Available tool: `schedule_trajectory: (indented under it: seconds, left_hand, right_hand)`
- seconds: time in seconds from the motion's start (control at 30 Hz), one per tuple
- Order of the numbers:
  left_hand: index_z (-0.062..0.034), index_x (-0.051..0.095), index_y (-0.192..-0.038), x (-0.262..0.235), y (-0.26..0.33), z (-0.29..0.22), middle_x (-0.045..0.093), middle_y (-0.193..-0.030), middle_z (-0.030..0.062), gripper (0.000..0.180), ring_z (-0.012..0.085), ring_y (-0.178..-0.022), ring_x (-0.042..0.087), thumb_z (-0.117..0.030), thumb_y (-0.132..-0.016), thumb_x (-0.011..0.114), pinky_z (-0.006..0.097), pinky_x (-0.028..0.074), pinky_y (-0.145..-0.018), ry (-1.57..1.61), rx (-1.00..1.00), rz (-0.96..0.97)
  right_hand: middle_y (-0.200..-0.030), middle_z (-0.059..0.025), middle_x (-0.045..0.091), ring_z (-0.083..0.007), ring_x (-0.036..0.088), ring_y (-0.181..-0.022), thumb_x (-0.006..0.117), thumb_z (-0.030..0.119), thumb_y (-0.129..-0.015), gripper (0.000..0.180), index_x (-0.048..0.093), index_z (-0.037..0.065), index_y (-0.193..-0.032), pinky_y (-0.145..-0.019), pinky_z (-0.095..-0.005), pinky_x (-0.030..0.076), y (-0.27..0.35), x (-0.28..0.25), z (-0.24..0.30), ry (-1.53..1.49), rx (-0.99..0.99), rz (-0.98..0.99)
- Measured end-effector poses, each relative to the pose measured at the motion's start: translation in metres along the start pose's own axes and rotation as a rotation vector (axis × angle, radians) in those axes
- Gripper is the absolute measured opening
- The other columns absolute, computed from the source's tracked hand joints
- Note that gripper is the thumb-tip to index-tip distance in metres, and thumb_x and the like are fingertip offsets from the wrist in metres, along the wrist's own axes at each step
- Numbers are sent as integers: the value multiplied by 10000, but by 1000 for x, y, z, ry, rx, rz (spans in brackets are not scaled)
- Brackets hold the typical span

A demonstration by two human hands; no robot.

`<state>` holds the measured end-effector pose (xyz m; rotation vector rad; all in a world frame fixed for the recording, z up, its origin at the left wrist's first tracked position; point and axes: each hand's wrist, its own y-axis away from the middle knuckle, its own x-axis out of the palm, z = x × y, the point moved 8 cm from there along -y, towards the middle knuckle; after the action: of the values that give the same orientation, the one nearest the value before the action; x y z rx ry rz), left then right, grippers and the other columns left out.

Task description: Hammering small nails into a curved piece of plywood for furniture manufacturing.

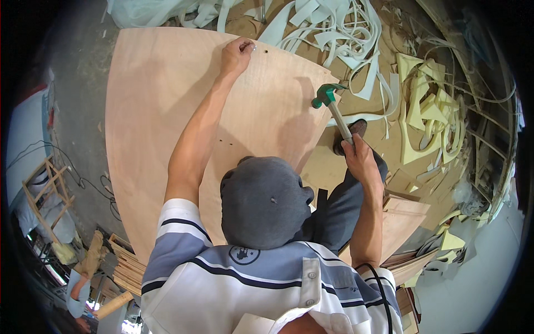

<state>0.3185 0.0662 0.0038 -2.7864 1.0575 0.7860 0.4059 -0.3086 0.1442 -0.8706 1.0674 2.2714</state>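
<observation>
1. Nearest to us, our right hand (360,158) is wrapped tight around the lower end of the hammer's handle, fingers fully closed on it, with the forearm coming up from the lower right edge.

2. The claw hammer (332,108) has a green head and a pale shaft. Its long axis runs from our fist up and to the left, so the head hangs raised over the right edge of the plywood sheet (161,122), apart from the wood.

3. Farther out, our left arm stretches across the sheet, and the left hand (236,54) rests at its far edge. The fingers are pinched together on something small at the fingertips, most likely a nail (253,48); it is too tiny to tell for certain.

4. The relation that matters: the pinched spot lies up and to the left of the hammer head, well apart from it. The left hand is already on that spot, and the right hand is the farther one.

5. A small dark mark (266,51) sits just right of the left fingers, on the sheet.

6. Beyond the sheet lie foam offcuts (428,106), pale yellow and white, strewn over the floor.
</observation>
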Motion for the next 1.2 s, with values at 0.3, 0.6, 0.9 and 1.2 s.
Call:
schedule_trajectory:
  seconds: [0.3, 0.6, 0.9, 1.2]
  left_hand:
    - [-55, 669, -865, 4, -5, -4, 672, -759, 108, 195, 233, -697, 641, -228, -782, 634, 336, 479, -644, -109, -8, 10]
    - [-51, 707, -833, 5, -17, 10, 683, -741, 84, 182, 167, -662, 637, -195, -723, 695, 285, 481, -614, 28, -96, 87]
    - [15, 683, -860, -3, -19, 29, 651, -727, 30, 246, 96, -628, 557, -184, -727, 739, 232, 445, -581, 63, -146, 23]
    - [15, 568, -902, -92, 142, 73, 498, -684, 28, 111, 106, -566, 458, -59, -854, 502, 230, 352, -456, 1392, -665, -396]
  right_hand:
    - [-759, -278, 507, -472, 480, -760, 533, 231, -885, 256, 460, -15, -881, -649, -452, 411, 3, 2, -2, -34, 72, 3]
    - [-841, -302, 546, -493, 496, -858, 516, 206, -882, 243, 469, -30, -913, -681, -488, 415, 4, 3, 1, -20, 160, 67]
    - [-665, -183, 525, -251, 532, -613, 539, 211, -875, 242, 491, -25, -884, -578, -371, 423, 12, 22, -12, -234, 253, 97]
    - [-563, -5, 433, -91, 379, -529, 501, 304, -936, 340, 566, -8, -819, -467, -258, 319, -25, -75, 179, -417, -304, -191]
